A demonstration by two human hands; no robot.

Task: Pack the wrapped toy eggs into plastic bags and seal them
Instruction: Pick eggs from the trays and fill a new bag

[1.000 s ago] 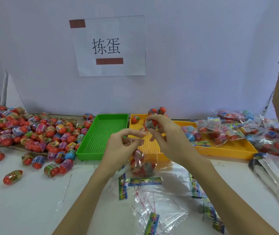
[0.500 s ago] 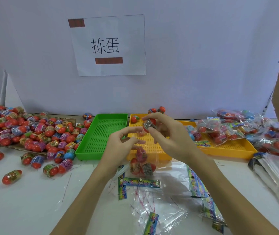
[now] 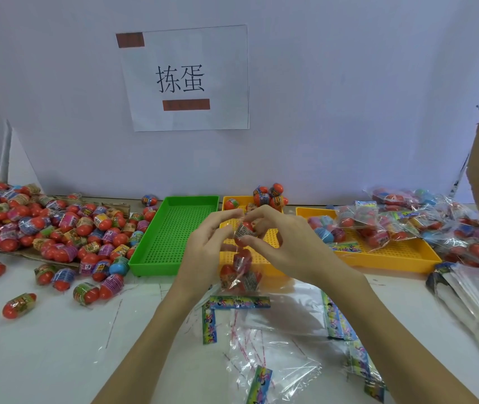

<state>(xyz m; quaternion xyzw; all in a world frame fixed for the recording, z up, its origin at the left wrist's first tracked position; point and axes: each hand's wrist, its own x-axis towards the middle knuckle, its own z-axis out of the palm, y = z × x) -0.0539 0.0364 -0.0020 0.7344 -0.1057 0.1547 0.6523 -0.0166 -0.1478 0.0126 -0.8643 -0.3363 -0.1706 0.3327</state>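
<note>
Your left hand (image 3: 203,252) pinches the mouth of a clear bag (image 3: 239,272) that hangs above the desk's middle, in front of the yellow tray (image 3: 378,259). Your right hand (image 3: 285,243) pinches a wrapped egg (image 3: 245,228) at that mouth, about to go in on top of the few eggs already at the bottom. This bag looks partly filled and not yet sealed.

Filled bags (image 3: 392,225) are heaped on the yellow tray and past it toward the desk's right edge, so a fair share seems done. A big pile of loose eggs (image 3: 52,225) covers the left end, the green tray (image 3: 174,228) holds nothing, and empty bags (image 3: 273,365) lie along the near edge, so I judge much packing remains.
</note>
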